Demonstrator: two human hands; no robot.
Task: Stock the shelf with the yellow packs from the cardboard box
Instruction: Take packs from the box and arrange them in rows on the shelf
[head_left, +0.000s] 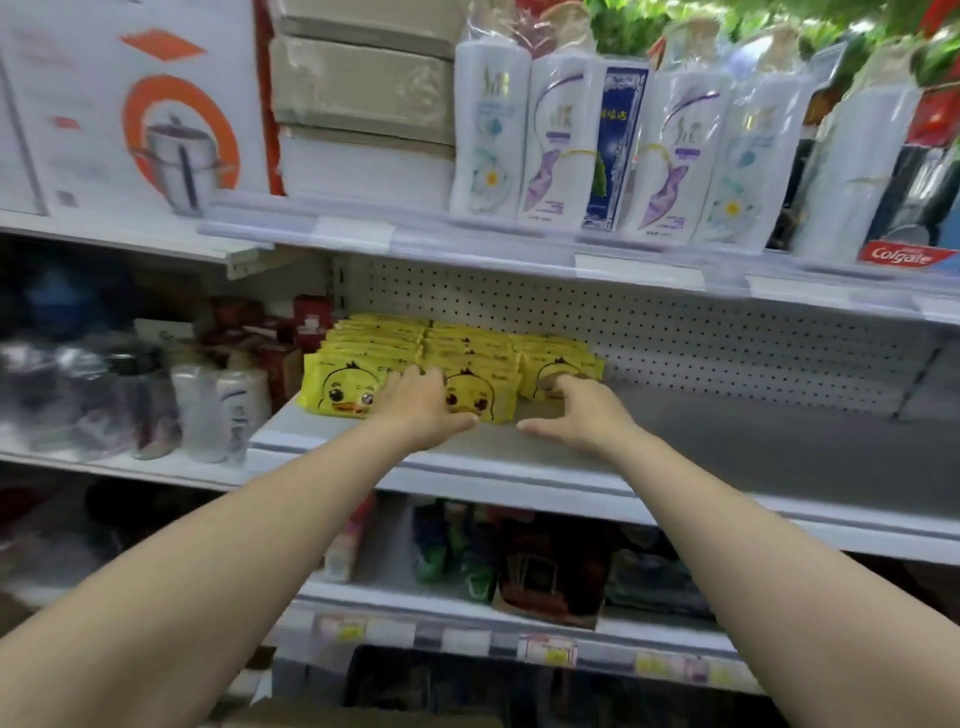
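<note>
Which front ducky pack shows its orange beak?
The leftmost front pack: its duck's eyes and orange beak show. The left hand partly hides the middle pack duck, and the right hand partly hides the right pack duck.

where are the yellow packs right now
In the head view, the yellow packs stand in rows at the left end of the middle shelf, left hand and right hand touching the front ones.

Three rows of yellow packs (337, 387), two hands (421, 410) (576, 410)

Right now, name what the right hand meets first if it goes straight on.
The front yellow pack of the rightmost row; fingertips of the right hand seem to touch its face, though depth is unclear.
</note>
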